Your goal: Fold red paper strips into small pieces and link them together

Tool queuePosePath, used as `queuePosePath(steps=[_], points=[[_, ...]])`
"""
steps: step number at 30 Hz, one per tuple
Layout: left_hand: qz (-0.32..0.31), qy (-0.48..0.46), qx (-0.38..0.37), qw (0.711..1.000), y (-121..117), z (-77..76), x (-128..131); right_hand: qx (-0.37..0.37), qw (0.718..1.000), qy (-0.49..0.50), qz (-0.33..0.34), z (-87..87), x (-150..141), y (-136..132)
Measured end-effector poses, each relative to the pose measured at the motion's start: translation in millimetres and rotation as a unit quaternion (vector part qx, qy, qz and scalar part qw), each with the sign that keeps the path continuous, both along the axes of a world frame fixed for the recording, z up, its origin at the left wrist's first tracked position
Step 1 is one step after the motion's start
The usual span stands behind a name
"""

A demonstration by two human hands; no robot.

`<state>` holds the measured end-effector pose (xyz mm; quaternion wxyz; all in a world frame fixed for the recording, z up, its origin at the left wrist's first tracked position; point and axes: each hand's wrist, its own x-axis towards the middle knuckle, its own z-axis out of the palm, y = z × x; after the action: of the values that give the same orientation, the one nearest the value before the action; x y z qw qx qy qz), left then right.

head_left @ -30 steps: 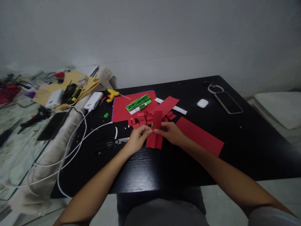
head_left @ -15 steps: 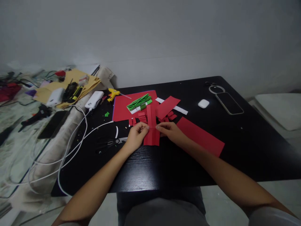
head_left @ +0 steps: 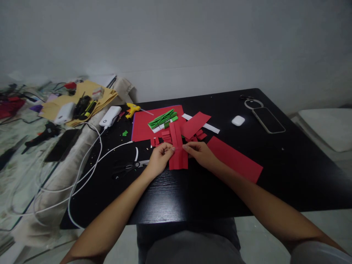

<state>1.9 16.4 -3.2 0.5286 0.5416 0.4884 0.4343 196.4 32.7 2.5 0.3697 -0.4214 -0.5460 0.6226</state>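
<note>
A creased strip of red paper is held upright-lengthwise between my two hands, its lower part spread wider than its upper part. My left hand pinches its left edge between thumb and fingers. On the opposite edge, my right hand pinches it in the same way. Behind the strip lie small folded red paper pieces and a bundle of folded green paper. A flat red paper piece rests across a white paper strip. Beside my right forearm is a larger red sheet, partly covered by the arm.
Black-handled scissors lie left of my left hand. A yellow glue gun sits at the back. White cables run from a power bank over the table's left side. A white case and a phone are at right.
The top of the red paper strip has tilted slightly left, and its lower end has shifted a little right. Both hands keep their hold in nearly the same place.
</note>
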Motion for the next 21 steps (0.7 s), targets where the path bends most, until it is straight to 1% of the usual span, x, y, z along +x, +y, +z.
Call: queuePosePath(steps=[6, 10, 12, 15, 17, 21], points=[[0.010, -0.007, -0.010, 1.000, 0.7, 0.6, 0.4, 0.031, 0.999, 0.010, -0.033, -2.4, -1.0, -0.4], [0.002, -0.015, -0.009, 1.000, 0.5, 0.9, -0.4, 0.033, 0.998, 0.008, -0.053, -4.4, -0.9, 0.8], [0.000, -0.018, -0.007, 1.000, 0.2, 0.3, -0.9, 0.018, 0.999, 0.017, -0.046, -3.9, -0.4, 0.9], [0.002, -0.020, -0.007, 1.000, -0.5, 0.1, -0.8, -0.033, 0.999, 0.041, -0.008, -1.5, 0.1, -0.1], [0.002, -0.022, -0.009, 1.000, -0.9, 0.9, 0.1, -0.052, 0.998, 0.047, 0.002, -0.4, -0.1, -1.1], [0.000, -0.021, -0.013, 1.000, -1.0, 3.3, 2.0, -0.016, 1.000, 0.013, -0.020, -1.1, -0.5, -1.4]])
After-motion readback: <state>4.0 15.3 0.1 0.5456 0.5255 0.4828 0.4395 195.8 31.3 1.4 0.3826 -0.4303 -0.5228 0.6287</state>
